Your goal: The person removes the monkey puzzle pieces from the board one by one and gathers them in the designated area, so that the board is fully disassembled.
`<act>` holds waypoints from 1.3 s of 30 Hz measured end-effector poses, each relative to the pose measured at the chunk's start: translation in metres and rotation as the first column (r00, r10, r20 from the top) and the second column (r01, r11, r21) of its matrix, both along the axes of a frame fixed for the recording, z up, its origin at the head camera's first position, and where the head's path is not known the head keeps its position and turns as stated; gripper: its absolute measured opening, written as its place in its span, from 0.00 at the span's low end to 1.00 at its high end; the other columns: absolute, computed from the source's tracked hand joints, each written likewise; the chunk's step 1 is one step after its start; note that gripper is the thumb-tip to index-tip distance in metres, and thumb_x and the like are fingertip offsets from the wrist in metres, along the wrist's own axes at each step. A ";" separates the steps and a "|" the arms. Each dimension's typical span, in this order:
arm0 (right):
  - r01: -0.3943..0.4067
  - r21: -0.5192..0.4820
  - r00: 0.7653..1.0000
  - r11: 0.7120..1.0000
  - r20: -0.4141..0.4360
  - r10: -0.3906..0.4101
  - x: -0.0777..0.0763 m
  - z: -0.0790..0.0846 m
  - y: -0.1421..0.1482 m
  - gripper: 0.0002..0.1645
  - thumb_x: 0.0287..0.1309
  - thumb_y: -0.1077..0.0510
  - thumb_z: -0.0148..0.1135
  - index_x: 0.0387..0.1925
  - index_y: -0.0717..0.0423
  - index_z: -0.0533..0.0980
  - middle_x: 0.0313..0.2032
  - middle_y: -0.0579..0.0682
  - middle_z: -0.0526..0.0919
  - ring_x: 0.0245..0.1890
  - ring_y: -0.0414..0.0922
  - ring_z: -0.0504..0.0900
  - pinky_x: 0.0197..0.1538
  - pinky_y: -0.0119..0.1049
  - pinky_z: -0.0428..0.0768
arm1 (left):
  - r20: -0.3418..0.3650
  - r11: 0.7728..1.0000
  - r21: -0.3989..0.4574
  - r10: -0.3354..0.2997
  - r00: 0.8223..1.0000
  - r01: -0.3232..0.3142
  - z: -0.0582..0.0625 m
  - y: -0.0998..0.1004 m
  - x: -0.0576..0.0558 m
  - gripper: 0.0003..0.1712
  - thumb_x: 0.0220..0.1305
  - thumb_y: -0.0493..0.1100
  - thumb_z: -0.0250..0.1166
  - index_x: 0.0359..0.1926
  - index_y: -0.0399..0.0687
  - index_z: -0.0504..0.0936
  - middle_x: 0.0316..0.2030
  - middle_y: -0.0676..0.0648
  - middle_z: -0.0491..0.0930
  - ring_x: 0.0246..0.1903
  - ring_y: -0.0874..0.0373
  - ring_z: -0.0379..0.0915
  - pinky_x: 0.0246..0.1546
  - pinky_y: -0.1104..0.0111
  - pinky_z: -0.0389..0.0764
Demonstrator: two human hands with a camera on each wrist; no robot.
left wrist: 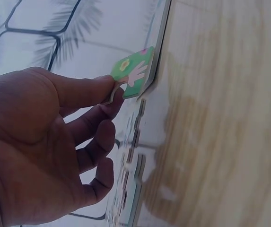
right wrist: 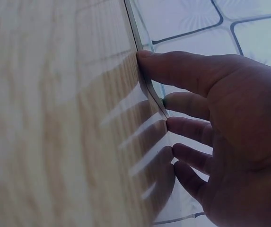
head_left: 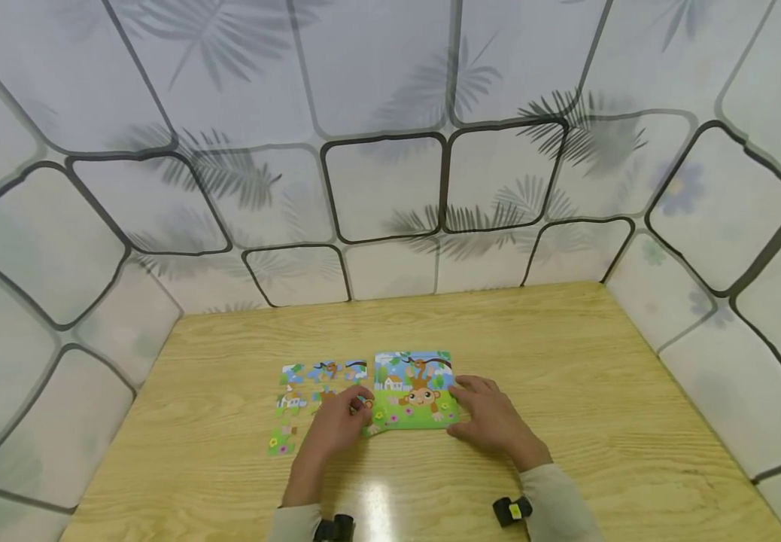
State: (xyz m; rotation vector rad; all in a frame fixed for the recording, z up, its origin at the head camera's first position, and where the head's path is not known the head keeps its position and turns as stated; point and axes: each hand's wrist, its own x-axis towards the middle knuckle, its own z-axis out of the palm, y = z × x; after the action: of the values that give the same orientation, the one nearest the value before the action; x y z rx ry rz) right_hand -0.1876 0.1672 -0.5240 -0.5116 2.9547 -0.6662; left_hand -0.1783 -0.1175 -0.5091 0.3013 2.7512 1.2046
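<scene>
My left hand [head_left: 339,421] pinches a green jigsaw piece [left wrist: 134,74] between thumb and index finger. That piece shows a pale monkey paw and a yellow flower, and it is tilted at the lower left corner of the monkey picture board [head_left: 397,415]. The other left fingers curl loosely below. Along the board's right side lies my right hand [head_left: 495,418], its thumb and fingertips touching the edge in the right wrist view. Left of the board, loose jigsaw pieces [head_left: 289,403] lie in spaced rows, some hidden behind the left hand.
The wooden table [head_left: 600,421] extends around the board and pieces. White patterned fabric walls [head_left: 390,271] enclose its back and both sides. A black wrist camera [head_left: 512,511] sits at the right sleeve, and another camera [head_left: 334,528] at the left.
</scene>
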 end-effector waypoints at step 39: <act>-0.006 -0.012 1.000 1.000 0.017 0.006 -0.002 -0.007 0.004 0.42 0.50 0.46 0.70 0.65 0.56 0.69 0.66 0.55 0.69 0.67 0.58 0.64 0.63 0.58 0.67 | -0.033 0.990 -0.063 0.127 0.991 -0.129 -0.002 -0.011 0.003 0.14 0.65 0.46 0.61 0.48 0.45 0.80 0.36 0.49 0.79 0.34 0.57 0.74 0.32 0.64 0.76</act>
State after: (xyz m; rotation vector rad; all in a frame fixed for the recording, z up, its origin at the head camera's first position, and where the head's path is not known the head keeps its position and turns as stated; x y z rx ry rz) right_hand -0.1895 0.1717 -0.5315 -0.5124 2.9338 -0.6840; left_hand -0.1753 -0.1283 -0.5107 0.1380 2.8671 1.1436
